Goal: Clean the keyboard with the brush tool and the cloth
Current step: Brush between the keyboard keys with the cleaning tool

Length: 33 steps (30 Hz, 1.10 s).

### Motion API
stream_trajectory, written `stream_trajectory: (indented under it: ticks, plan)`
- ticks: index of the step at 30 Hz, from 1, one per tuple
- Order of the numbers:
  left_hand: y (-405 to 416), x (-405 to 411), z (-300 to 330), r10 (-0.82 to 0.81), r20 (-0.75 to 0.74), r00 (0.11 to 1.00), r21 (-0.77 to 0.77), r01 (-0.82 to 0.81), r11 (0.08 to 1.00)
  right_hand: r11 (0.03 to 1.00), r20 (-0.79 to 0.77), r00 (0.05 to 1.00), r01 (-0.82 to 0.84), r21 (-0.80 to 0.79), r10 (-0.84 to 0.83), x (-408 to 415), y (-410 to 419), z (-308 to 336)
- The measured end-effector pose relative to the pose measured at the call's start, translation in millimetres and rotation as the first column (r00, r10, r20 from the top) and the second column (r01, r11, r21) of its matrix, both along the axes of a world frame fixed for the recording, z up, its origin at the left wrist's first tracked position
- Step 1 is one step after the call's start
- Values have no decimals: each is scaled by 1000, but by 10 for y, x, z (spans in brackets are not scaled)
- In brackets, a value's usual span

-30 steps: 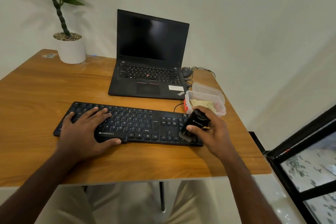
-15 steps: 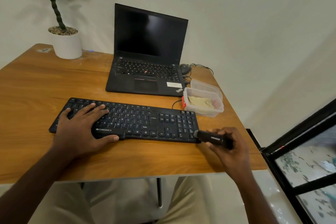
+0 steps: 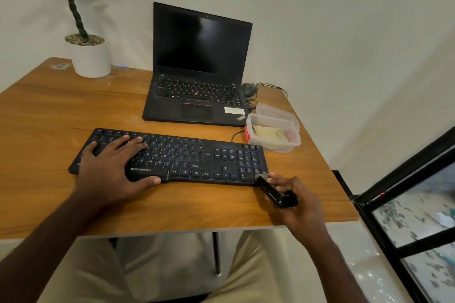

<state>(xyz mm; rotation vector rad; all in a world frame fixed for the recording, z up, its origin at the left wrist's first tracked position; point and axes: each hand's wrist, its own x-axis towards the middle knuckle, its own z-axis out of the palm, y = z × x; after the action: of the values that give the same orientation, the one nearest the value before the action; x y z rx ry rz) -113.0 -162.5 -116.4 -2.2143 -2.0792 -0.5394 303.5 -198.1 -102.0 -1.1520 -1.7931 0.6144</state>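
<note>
— Two hands are at work; report the grip first.

— My right hand (image 3: 299, 200) is wrapped around the brush tool (image 3: 275, 190), fingers pressed onto its black body. The grey bristle end touches the near right corner of the keyboard (image 3: 187, 160), beside the number pad. My left hand (image 3: 112, 167) lies flat with fingers spread over the left-hand keys, thumb on the near edge, bracing the board.

— Which step is that?

— I judge it to be brushing, at the right end. The cloth (image 3: 269, 133) lies unused in the clear plastic container (image 3: 273, 146) just beyond the keyboard's far right corner, so wiping is not yet done.

— Requirement for the next move?

— Bristles kept low between the key rows, strokes light, left hand holding firm so the board does not slide on the table (image 3: 49, 110).

— Obstructions?

— The container and the keyboard cable (image 3: 236, 134) sit close to the far right corner. The table's right edge is near my wrist. The laptop (image 3: 197, 96), mouse (image 3: 248, 88) and potted plant (image 3: 86, 54) stand well clear at the far side.
</note>
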Motion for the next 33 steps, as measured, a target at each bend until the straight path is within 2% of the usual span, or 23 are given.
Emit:
stream_trajectory:
  ticks: [9, 14, 18, 23, 33]
  plan:
    - [3, -13, -3, -2, 6, 1000, 0, 2, 1000, 996, 90, 993, -79, 47, 74, -324, -2, 7]
    - [11, -23, -7, 2, 1, 1000, -1, -2, 1000, 998, 111, 994, -13, 55, 7, -116, -87, 79]
    - [13, -13, 6, -3, 9, 1000, -18, 3, 1000, 993, 70, 995, 64, 97, -71, -11, -154, 177]
    - [-1, 4, 17, -6, 16, 1000, 0, 6, 1000, 994, 105, 991, 70, 89, -79, -35, -190, 134]
    - [1, 0, 7, -13, 12, 1000, -5, 13, 1000, 997, 209, 977, -55, 63, 40, -513, -106, 66]
